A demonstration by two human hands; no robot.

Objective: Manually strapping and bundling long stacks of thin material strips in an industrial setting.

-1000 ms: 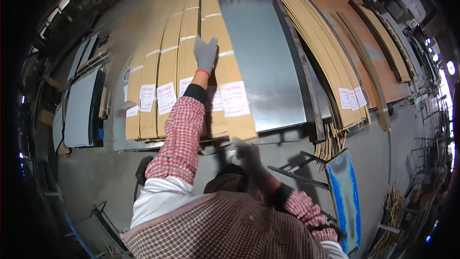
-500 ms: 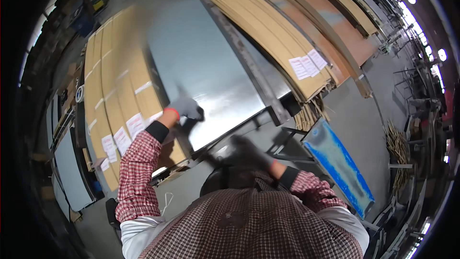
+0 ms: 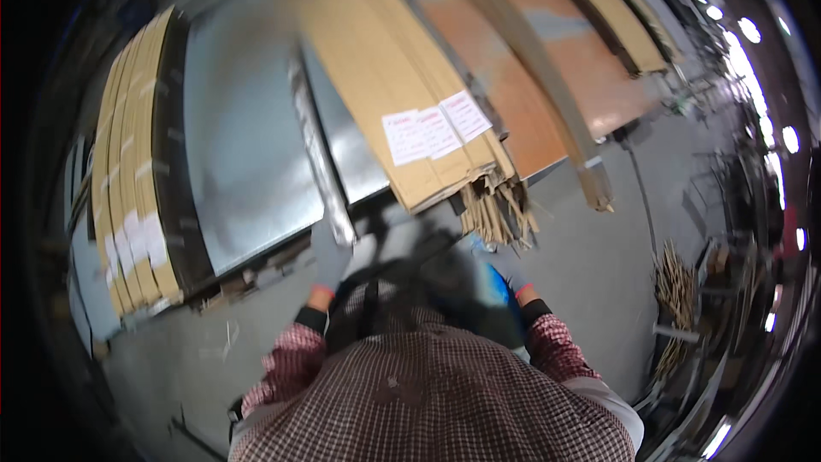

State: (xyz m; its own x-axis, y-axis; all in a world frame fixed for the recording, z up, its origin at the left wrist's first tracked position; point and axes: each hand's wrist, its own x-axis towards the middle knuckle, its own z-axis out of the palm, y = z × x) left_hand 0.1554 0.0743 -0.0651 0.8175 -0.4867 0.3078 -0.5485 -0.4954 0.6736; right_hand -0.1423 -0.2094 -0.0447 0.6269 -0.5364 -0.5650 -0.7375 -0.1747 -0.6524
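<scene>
Grey floor (image 3: 594,278) lower right; your left hand (image 3: 329,251), now away from cardboard packs (image 3: 125,154), at metal bar (image 3: 318,154); right hand (image 3: 510,277) beside blue panel (image 3: 493,286); can't tell grips.

The wide grey sheet (image 3: 244,120) looks like smooth metal, with a soft gloss that becomes brighter toward its lower edge. Along its right edge, a narrow bar (image 3: 312,133) has a shiny metallic surface, uneven and scuffed. The bundle (image 3: 376,60) beyond it seems to be matt brown cardboard, and the labels (image 3: 416,135) at its near end are flat white paper. The sticks (image 3: 496,210) below look like rough, dry wood. The gloved left hand (image 3: 328,258) shows matt grey fabric; the checked apron (image 3: 428,402) is dull woven cloth.
</scene>
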